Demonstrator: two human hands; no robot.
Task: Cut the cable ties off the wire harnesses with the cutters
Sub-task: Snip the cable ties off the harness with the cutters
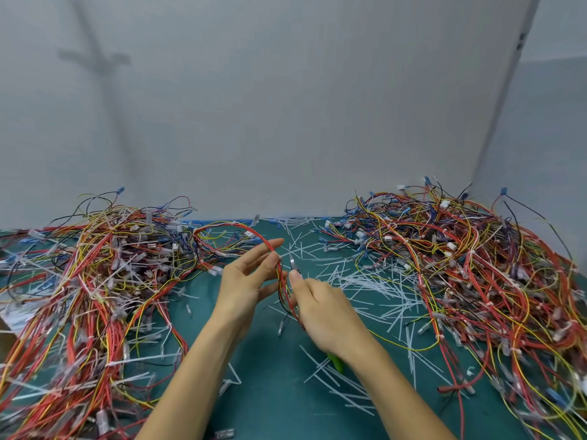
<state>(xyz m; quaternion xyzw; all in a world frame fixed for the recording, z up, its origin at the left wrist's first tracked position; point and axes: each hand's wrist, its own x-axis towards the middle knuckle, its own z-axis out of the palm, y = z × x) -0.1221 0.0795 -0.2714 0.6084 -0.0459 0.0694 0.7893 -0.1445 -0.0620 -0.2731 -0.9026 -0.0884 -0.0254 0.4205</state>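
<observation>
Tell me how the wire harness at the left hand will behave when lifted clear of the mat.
Probably floppy: the wire harness arches over the left hand and sags below it. Likely light: the hand carries it without a full grip. It may snag, as its far end lies against the left pile.

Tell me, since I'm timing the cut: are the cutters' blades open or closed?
Cannot tell: only the cutters' small, blurred metal tip shows above the right hand gripping them, beside the red wire harness.

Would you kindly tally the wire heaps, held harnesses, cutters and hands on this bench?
wire heaps: 2 (left heap, right heap)
held harness: 1
cutters: 1
hands: 2 (left hand, right hand)
total: 6
</observation>
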